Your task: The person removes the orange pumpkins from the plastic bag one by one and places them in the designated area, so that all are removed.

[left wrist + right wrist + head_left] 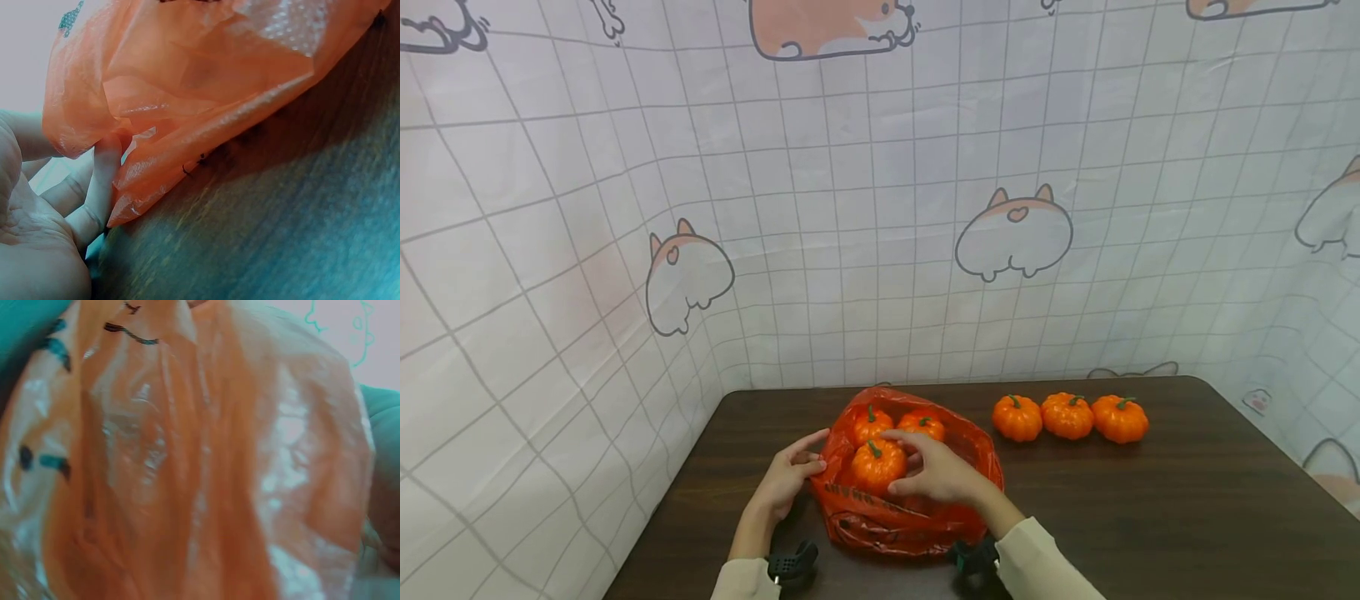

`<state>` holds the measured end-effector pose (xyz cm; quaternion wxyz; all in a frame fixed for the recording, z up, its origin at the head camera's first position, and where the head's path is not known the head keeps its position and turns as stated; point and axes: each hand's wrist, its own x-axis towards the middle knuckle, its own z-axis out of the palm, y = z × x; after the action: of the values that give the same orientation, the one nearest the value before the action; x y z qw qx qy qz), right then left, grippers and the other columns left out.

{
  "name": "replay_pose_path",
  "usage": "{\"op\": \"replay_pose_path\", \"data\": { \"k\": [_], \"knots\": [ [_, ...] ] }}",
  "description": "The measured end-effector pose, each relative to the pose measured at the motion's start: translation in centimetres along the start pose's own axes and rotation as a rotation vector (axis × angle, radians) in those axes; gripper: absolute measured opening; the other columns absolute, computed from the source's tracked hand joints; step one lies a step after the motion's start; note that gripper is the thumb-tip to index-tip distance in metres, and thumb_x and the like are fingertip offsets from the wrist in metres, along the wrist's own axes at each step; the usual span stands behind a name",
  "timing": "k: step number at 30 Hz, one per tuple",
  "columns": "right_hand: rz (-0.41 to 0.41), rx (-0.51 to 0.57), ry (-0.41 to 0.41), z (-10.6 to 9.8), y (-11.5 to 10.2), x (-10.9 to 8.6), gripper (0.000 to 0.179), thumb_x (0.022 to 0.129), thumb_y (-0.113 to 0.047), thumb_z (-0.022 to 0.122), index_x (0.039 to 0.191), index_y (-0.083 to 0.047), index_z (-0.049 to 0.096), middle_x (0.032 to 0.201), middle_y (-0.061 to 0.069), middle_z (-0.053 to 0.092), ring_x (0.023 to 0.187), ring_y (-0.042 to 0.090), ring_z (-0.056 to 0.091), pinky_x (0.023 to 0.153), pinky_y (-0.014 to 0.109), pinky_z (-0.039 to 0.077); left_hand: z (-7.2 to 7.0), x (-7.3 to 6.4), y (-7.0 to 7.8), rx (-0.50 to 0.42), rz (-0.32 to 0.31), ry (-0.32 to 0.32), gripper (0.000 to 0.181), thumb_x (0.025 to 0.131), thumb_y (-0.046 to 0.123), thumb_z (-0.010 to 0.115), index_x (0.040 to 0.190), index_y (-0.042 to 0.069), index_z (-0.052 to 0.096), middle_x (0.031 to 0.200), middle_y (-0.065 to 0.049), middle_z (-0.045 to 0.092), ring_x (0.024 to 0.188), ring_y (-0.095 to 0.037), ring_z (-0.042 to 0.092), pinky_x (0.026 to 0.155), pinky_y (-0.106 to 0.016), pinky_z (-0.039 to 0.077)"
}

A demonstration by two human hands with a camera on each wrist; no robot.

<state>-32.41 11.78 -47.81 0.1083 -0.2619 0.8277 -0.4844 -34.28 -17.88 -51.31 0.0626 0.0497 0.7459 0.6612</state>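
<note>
An orange-red plastic bag [917, 529] lies open on the table, its mouth facing up. Inside it sit three small orange pumpkins with green stems: a front pumpkin [877, 471], a back left pumpkin [871, 423] and a back right pumpkin [922, 423]. My left hand [786, 477] holds the bag's left rim; in the left wrist view, its fingers [103, 181] curl at the plastic edge. Reaching into the mouth from the right, my right hand [940, 471] has thumb and fingers around the right side of the front pumpkin. In the right wrist view, bag plastic [187, 456] hides most of that hand.
Three more pumpkins stand in a row at the table's back right: a left one [1017, 419], a middle one [1067, 417] and a right one [1120, 419]. The dark wooden table [1150, 517] meets a white gridded curtain [865, 317] behind and at both sides.
</note>
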Motion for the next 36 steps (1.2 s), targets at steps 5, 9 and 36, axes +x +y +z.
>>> {"op": "replay_pose_path", "data": {
  "k": [5,9,36],
  "knots": [
    [0.01,0.007,0.02,-0.7,-0.2,-0.1,0.075,0.087,-0.028,0.083,0.153,-0.027,0.047,0.152,0.019,0.046,0.121,0.032,0.059,0.095,0.047,0.056,0.0,0.0,0.0,-0.004,0.0,-0.007,0.055,0.097,0.002,0.062,0.15,0.009,0.052,0.1,-0.008,0.065,0.086,-0.017,0.063,0.073,-0.031,0.055],
    [0.013,0.004,0.031,-1.1,-0.1,-0.2,0.075,0.088,-0.029,0.082,0.153,-0.029,0.046,0.152,0.019,0.045,0.123,0.034,0.059,0.097,0.048,0.055,0.0,0.1,0.0,-0.004,0.0,-0.008,0.055,0.097,0.001,0.063,0.15,0.009,0.052,0.099,-0.007,0.065,0.085,-0.016,0.063,0.072,-0.031,0.055],
    [-0.016,0.005,0.113,-4.2,-0.3,-1.8,0.075,0.089,-0.027,0.081,0.154,-0.018,0.045,0.152,0.023,0.044,0.127,0.041,0.056,0.095,0.046,0.056,-0.2,0.1,-0.2,-0.006,0.013,-0.024,0.056,0.097,0.002,0.063,0.152,0.008,0.049,0.1,-0.007,0.065,0.086,-0.016,0.064,0.074,-0.032,0.055]
  ]
}}
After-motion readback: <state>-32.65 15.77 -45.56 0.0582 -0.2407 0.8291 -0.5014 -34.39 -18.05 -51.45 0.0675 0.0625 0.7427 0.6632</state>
